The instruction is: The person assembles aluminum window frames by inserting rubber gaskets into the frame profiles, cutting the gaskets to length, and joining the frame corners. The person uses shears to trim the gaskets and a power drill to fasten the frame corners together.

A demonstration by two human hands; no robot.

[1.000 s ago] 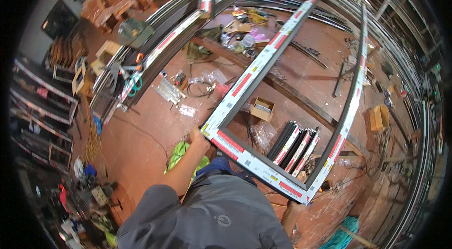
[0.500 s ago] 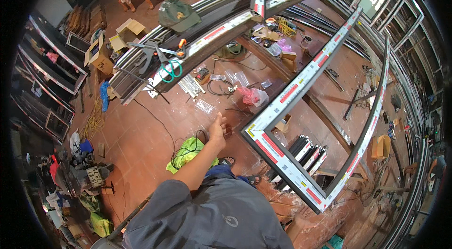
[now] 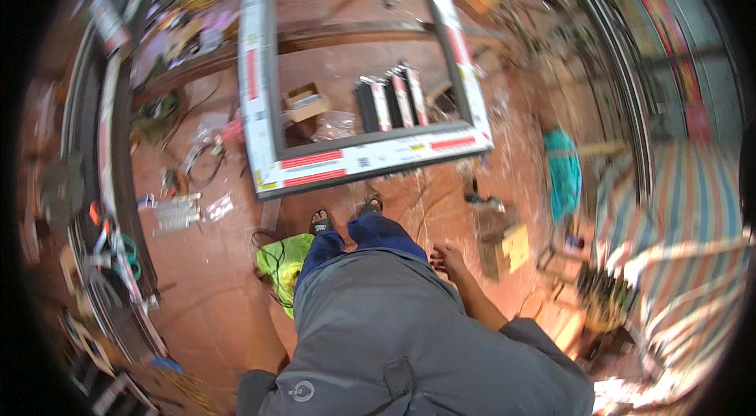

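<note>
A rectangular frame (image 3: 370, 159) with dark bars and white, red-marked protective film lies ahead of me, raised above the floor, its near corners closest to my body. Neither hand touches it. My right hand (image 3: 449, 260) hangs beside my right leg, its fingers loosely apart and nothing in them. On the left my forearm (image 3: 264, 337) hangs down beside my body; its hand is smeared against the floor near a yellow-green bag (image 3: 285, 262) with a black cord, and its fingers cannot be made out.
Long profiles (image 3: 102, 133) run along the left, with a dark cap (image 3: 63, 192) and teal-handled scissors (image 3: 128, 257) on them. Short wrapped bars (image 3: 398, 101) and an open carton (image 3: 307, 101) lie beyond the frame's near side. A wooden block (image 3: 504, 249) and striped sheet (image 3: 685, 235) are at right.
The view has swung to the right, bringing the frame in front of me and the striped sheet into sight. My left hand, raised in front earlier, is now lowered at my side.
</note>
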